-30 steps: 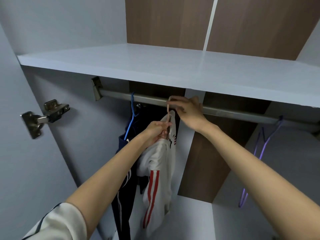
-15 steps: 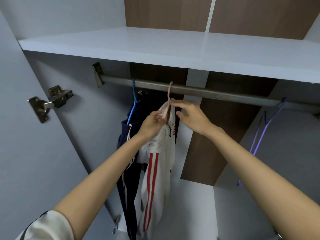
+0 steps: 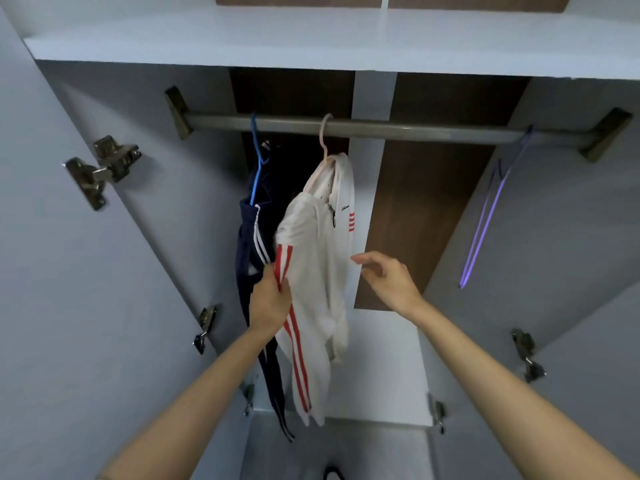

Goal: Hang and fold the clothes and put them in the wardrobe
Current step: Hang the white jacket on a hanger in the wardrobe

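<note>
The white track jacket (image 3: 318,258) hangs from the rail (image 3: 415,129) on a pink hanger (image 3: 323,140), beside a navy jacket (image 3: 249,237) on the same rail. Below the rail, the left hand (image 3: 268,299) pinches its red-striped sleeve, probably to straighten it. The right hand (image 3: 388,278) hovers alongside, fingers loose and holding nothing.

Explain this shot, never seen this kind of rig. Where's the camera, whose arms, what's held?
No machine here: a person works with two bare hands, and the one camera sits on their head, looking forward and down, so the arms reach in from the bottom edge. The view is into an open wardrobe, with a shelf above a metal rail. On the rail hang a white jacket with red stripes on a pink hanger, a navy garment on a blue hanger to its left, and an empty purple hanger far right. The left hand grips the jacket's striped sleeve. The right hand is open beside the jacket, holding nothing.
</note>
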Available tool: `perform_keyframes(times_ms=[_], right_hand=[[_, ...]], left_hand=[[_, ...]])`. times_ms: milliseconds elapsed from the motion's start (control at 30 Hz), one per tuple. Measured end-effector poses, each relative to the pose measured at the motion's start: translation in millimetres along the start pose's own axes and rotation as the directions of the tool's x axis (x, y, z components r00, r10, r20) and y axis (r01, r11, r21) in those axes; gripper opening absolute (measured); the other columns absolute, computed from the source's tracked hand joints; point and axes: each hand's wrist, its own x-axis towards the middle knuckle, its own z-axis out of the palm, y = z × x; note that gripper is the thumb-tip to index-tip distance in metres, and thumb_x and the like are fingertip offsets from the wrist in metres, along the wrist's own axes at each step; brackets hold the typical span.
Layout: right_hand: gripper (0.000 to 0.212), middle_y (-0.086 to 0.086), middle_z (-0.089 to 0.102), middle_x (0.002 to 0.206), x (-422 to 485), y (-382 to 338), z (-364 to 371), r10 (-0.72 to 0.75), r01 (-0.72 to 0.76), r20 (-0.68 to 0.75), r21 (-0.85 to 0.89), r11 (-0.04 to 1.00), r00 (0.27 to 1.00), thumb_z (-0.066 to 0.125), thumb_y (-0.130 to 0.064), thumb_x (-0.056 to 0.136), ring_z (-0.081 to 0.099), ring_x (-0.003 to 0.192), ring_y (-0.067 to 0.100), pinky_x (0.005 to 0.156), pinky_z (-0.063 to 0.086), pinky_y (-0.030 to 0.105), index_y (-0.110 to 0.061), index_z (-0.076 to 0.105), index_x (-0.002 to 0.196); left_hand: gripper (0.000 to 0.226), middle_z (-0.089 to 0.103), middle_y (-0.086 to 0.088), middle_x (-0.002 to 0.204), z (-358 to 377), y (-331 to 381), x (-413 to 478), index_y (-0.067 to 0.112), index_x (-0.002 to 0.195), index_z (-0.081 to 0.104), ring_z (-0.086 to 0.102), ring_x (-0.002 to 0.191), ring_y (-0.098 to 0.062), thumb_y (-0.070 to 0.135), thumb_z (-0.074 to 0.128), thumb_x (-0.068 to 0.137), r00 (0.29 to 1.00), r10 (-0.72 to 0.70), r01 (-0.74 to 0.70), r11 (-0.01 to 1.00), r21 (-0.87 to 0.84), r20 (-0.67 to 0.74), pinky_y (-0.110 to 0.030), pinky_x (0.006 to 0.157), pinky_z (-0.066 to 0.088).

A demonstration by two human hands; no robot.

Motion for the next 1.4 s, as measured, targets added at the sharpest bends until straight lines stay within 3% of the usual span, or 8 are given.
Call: perform_keyframes(times_ms=[167,300,467,633,733,900,1100,1400], right_hand=[[0.032,-0.003,0.067,0.118,-25.5,41.4,30.2,0.14,-0.138,-0.025,0.05,0.989,0.99,0.05,-0.002,0.095,0.063,0.098,0.014,0.074,0.036,-0.005,-0.015,0.067,0.119],[0.03,-0.002,0.067,0.115,-26.4,84.2,62.1,0.293,-0.286,-0.025,0.144,0.947,0.956,0.049,0.0,0.094,0.059,0.096,0.01,0.08,0.039,0.008,-0.013,0.068,0.113],[0.02,0.004,0.066,0.114,-13.7,153.9,123.5,0.503,-0.478,-0.05,0.245,0.844,0.863,0.053,-0.009,0.096,0.06,0.105,0.021,0.091,0.044,0.023,-0.01,0.068,0.109],[0.02,0.016,0.063,0.116,12.1,224.5,205.2,0.7,-0.679,0.116,0.398,0.617,0.705,0.052,-0.018,0.097,0.059,0.102,0.03,0.094,0.048,0.043,-0.007,0.063,0.109],[0.016,0.009,0.059,0.114,30.7,250.3,247.2,0.769,-0.783,0.311,0.502,0.366,0.559,0.051,-0.02,0.099,0.058,0.111,0.031,0.098,0.049,0.043,-0.012,0.057,0.111],[0.041,0.011,0.049,0.133,57.9,290.8,306.7,0.725,-0.748,0.483,0.66,0.068,0.491,0.057,-0.023,0.097,0.051,0.114,0.032,0.095,0.048,0.043,-0.009,0.049,0.135],[0.049,0.011,0.035,0.148,89.8,326.1,348.2,0.74,-0.693,0.471,0.72,-0.009,0.48,0.054,-0.03,0.099,0.041,0.129,0.041,0.1,0.046,0.049,-0.015,0.039,0.143],[0.033,0.016,0.059,0.098,66.7,344.6,342.4,0.828,-0.492,0.325,0.868,-0.069,0.457,0.041,0.004,0.098,0.058,0.099,0.03,0.099,0.047,0.04,0.007,0.051,0.13]], left_hand=[[0.019,0.064,-0.011,0.107,16.6,-30.5,-6.8,0.003,0.116,0.051,0.062,0.087,-0.022,0.012,0.046,0.1,0.997,0.033,-0.033,0.999,0.004,-0.069,-0.031,0.075,0.051],[0.016,0.062,-0.006,0.107,36.8,-62.0,-6.6,0.008,0.111,0.05,0.063,0.098,-0.028,0.016,0.053,0.097,0.998,-0.048,0.048,0.999,0.004,-0.035,-0.036,0.084,0.052],[0.05,0.06,0.004,0.118,69.5,-104.4,0.7,0.012,0.133,0.047,0.056,0.105,-0.01,0.022,0.068,0.089,0.994,-0.106,0.102,0.979,-0.175,-0.011,-0.027,0.093,0.044],[0.044,0.065,0.009,0.11,105.4,-164.0,16.1,0.011,0.127,0.058,0.06,0.101,-0.007,0.025,0.07,0.087,0.986,-0.164,0.151,0.95,-0.273,-0.025,-0.021,0.088,0.046],[0.038,0.067,0.008,0.107,119.2,-200.1,23.8,0.009,0.12,0.063,0.063,0.098,-0.006,0.026,0.069,0.087,0.985,-0.174,0.164,0.951,-0.261,-0.014,-0.021,0.084,0.048],[0.022,0.068,0.019,0.09,134.5,-238.7,32.9,0.018,0.106,0.066,0.063,0.08,0.013,0.025,0.07,0.086,0.987,-0.159,0.152,0.945,-0.29,0.0,-0.002,0.065,0.047],[0.011,0.068,0.03,0.077,145.8,-259.4,41.4,0.029,0.092,0.063,0.063,0.077,0.013,0.022,0.068,0.086,0.99,-0.141,0.131,0.937,-0.323,-0.008,-0.001,0.06,0.045],[0.009,0.066,0.013,0.083,144.6,-257.5,42.6,0.015,0.095,0.065,0.062,0.071,0.013,0.023,0.065,0.09,0.974,-0.221,0.202,0.941,-0.27,-0.044,-0.002,0.059,0.046]])
